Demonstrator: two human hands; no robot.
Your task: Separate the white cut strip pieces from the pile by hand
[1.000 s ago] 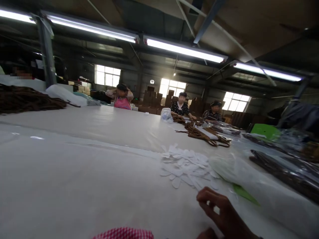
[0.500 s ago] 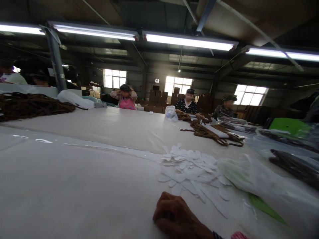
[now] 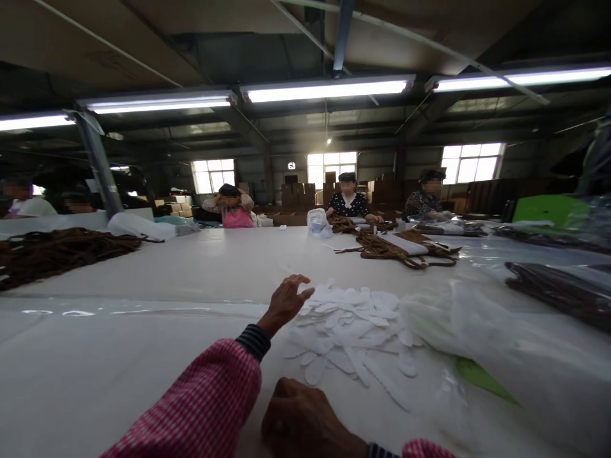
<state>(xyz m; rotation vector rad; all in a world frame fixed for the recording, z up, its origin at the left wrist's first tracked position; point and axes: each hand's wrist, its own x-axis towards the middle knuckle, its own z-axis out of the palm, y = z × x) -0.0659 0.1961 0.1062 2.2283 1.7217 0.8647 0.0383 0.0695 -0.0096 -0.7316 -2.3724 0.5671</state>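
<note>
A loose pile of flat white oval pieces (image 3: 353, 324) lies on the white table (image 3: 143, 343) in front of me. My left hand (image 3: 286, 299), at the end of a red checked sleeve, reaches out to the pile's left edge with fingers extended, fingertips touching the nearest pieces. My right hand (image 3: 305, 423) rests knuckles-up on the table at the bottom of the view, just short of the pile. Its fingers are curled under, and anything inside them is hidden.
A clear plastic bag (image 3: 468, 331) with a green piece (image 3: 482, 376) under it lies right of the pile. Brown cord heaps sit far left (image 3: 57, 251) and mid-back (image 3: 396, 245). Dark bagged bundles (image 3: 558, 286) lie at right. Three people (image 3: 348, 200) sit across the table.
My left arm has come into view and reached forward to the white pile. My right hand has stayed closed near the table's front edge. The camera has tilted and shifted.
</note>
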